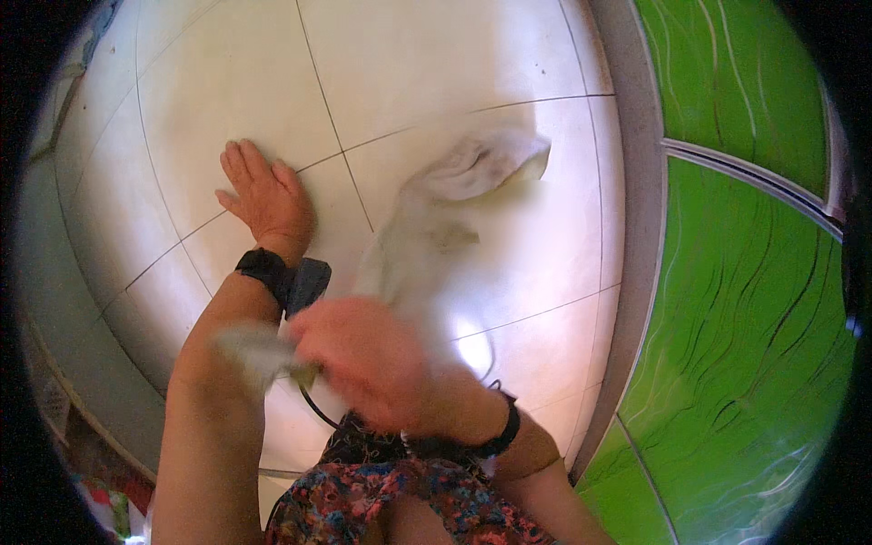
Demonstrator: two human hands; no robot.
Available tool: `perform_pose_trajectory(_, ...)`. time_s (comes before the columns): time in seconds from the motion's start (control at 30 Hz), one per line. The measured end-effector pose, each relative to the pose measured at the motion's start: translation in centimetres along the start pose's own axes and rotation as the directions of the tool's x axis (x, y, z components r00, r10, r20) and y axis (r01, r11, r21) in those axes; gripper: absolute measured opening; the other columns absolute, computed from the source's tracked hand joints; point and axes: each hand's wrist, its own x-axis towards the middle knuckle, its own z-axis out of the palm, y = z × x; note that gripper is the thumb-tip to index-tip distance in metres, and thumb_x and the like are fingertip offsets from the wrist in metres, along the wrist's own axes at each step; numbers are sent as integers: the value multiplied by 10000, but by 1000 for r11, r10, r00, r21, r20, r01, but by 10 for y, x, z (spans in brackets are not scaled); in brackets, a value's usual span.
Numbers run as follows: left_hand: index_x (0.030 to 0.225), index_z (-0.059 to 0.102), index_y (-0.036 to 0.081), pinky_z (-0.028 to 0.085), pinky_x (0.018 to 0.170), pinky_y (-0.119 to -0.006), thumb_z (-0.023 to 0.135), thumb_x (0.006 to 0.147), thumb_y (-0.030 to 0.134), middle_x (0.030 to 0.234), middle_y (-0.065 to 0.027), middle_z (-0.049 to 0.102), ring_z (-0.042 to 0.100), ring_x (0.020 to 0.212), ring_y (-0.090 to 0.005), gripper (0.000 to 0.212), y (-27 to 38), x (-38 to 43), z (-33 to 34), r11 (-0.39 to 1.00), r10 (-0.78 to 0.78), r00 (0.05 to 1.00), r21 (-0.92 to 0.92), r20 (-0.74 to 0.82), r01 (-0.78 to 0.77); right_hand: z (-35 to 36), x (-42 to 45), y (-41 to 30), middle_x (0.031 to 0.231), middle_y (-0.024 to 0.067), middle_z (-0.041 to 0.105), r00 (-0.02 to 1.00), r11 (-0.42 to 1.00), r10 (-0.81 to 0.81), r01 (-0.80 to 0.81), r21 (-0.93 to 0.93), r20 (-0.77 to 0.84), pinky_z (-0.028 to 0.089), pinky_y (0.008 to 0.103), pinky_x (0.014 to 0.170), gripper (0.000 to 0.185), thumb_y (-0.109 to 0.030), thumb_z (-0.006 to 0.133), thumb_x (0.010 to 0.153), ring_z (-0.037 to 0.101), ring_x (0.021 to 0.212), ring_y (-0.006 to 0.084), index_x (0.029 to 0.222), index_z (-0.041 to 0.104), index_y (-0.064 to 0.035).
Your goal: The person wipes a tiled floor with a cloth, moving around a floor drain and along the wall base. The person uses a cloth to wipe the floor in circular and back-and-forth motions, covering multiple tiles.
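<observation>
My left hand (269,194) rests palm down on the pale tiled floor (436,61), its fingers apart and nothing in them. Close in front of my body, my right hand (364,357) is closed on a whitish cloth (470,170). Motion blurs both the hand and the cloth. One end of the cloth pokes out left of my fist, above my left forearm; the longer part trails up and right over the tiles. Greyish marks show on it. How my right fingers lie around the cloth is hard to see.
Green cabinet doors (742,286) with a wavy pattern run along the right, above a grey plinth (637,204). A grey raised edge (75,272) curves along the left. Black bands circle my wrists, with a dark device (310,283) at the left one. A thin black cable (315,405) hangs near my lap.
</observation>
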Motion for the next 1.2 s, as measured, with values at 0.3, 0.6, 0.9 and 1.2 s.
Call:
perform_pose_trajectory(0.3,1422,324,47,183,1050,-659,424,941,279,1521,-156,275,206,1439,-295,543,-14,3,21,998,54,993,35,-107,-50,-9,8,-27,1197,193,558,992,965,-47,14,-261,-118,377,595,952,234,-97,616,843,526,1109,430,1069,604,-38)
perform_pose_trajectory(0.6,1379,358,63,235,1017,-646,382,966,315,1492,-153,297,263,1398,-294,485,-24,7,24,991,107,989,94,-104,-97,-1,-9,-19,872,120,574,794,813,529,-374,446,-299,478,310,675,267,-117,598,888,585,758,200,1128,541,-14)
perform_pose_trajectory(0.9,1384,351,54,201,1024,-630,331,972,366,1503,-127,279,220,1411,-267,517,-27,14,24,985,166,982,55,-93,-162,26,-7,-8,798,116,520,954,960,-134,57,-275,-268,457,417,562,483,-281,723,785,572,697,298,1074,510,43)
perform_pose_trajectory(1.2,1346,370,54,231,1007,-616,345,965,352,1488,-144,301,251,1391,-295,485,-26,13,19,986,156,985,75,-71,-151,25,-2,-29,795,179,549,987,961,136,-112,254,-81,460,466,599,382,-157,688,721,577,719,408,1000,501,24)
